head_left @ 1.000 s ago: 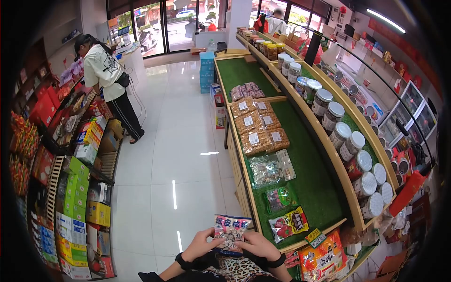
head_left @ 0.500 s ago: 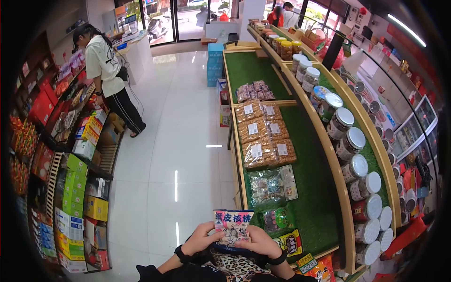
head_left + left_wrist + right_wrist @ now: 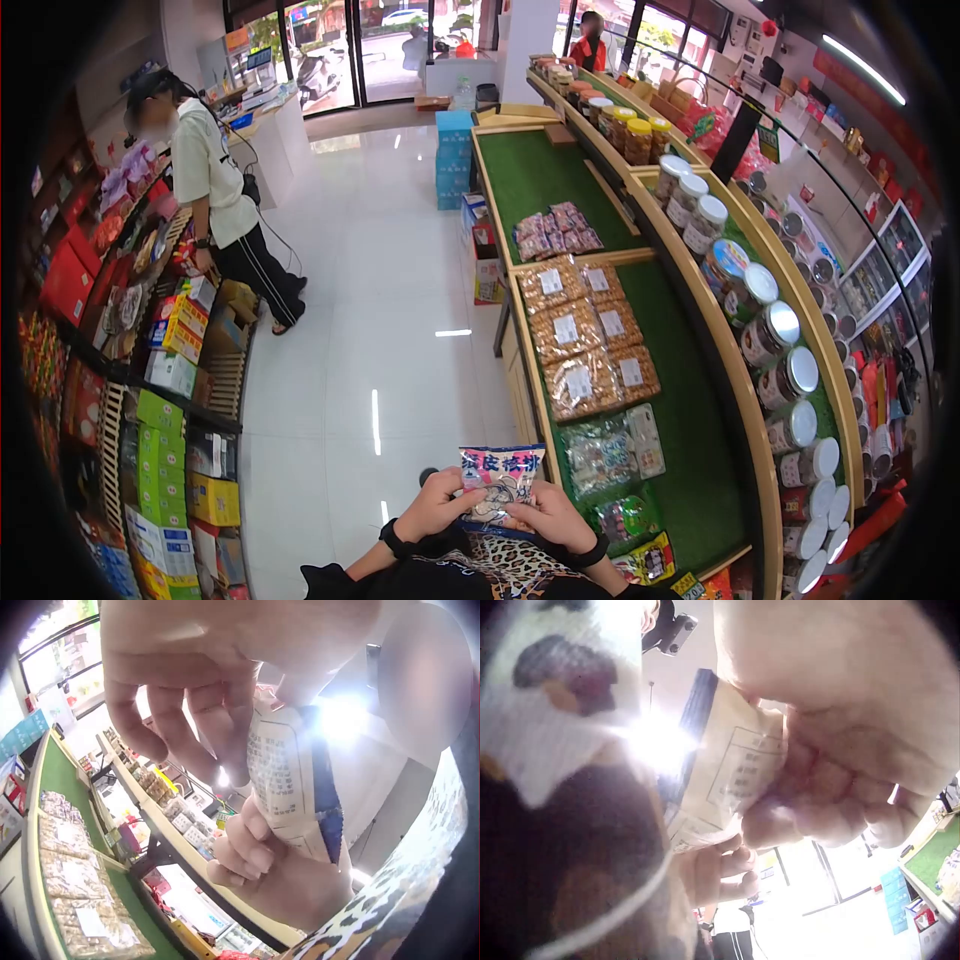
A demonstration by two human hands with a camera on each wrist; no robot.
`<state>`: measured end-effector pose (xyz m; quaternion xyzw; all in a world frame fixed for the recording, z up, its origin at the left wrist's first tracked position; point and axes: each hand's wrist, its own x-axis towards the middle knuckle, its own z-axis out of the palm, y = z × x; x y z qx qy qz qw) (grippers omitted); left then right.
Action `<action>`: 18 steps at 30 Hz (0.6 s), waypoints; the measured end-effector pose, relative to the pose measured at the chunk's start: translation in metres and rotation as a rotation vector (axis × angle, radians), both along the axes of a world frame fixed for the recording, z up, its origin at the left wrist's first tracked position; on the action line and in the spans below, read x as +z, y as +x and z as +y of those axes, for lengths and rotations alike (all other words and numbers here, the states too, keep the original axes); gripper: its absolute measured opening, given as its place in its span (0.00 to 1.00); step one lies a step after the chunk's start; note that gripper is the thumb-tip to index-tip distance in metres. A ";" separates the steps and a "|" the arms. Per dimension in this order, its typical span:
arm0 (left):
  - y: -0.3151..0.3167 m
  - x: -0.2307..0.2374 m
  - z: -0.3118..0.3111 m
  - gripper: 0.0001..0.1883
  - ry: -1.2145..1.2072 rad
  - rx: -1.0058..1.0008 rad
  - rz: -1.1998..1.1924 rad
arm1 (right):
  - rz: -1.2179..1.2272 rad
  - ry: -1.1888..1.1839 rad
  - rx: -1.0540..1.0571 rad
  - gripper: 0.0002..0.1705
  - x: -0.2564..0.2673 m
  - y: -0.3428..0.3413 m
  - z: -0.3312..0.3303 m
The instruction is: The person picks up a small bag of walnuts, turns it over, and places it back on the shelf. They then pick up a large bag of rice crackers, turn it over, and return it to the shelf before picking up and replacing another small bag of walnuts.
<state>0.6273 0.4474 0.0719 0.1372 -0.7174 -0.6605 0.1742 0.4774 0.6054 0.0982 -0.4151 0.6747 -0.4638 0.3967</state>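
In the head view a small printed bag of walnuts (image 3: pixel 500 478) is held upright in front of the body, its pink and blue front facing the camera. My left hand (image 3: pixel 432 512) pinches its left side, thumb on the front and fingers behind. The right side is pinched by my right hand (image 3: pixel 555 516) in the same way. Both wrist views show the bag's pale back with printed text (image 3: pixel 279 769) and a dark blue end strip (image 3: pixel 697 712). Behind the bag, the fingers of both hands are curled.
On the right stands a green-lined display shelf (image 3: pixel 690 440) with packs of brown snacks (image 3: pixel 570 330) and a raised row of jars (image 3: pixel 770 330). Stacked boxes (image 3: pixel 160 450) line the left shelving. A person (image 3: pixel 215 180) bends at those shelves; tiled floor (image 3: pixel 340 380) lies between.
The head view has shifted, and the display shelf sits farther right and lower. The person on the left has changed posture slightly. Both my hands keep their grip on the bag.
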 end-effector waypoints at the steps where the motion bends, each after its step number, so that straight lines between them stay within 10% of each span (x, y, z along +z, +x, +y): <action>1: -0.001 0.004 -0.019 0.12 -0.116 0.000 0.036 | 0.001 -0.010 0.003 0.16 0.001 -0.001 -0.018; 18: -0.014 0.014 -0.188 0.13 0.296 0.089 -0.106 | 0.137 -0.002 0.227 0.20 0.001 -0.024 -0.210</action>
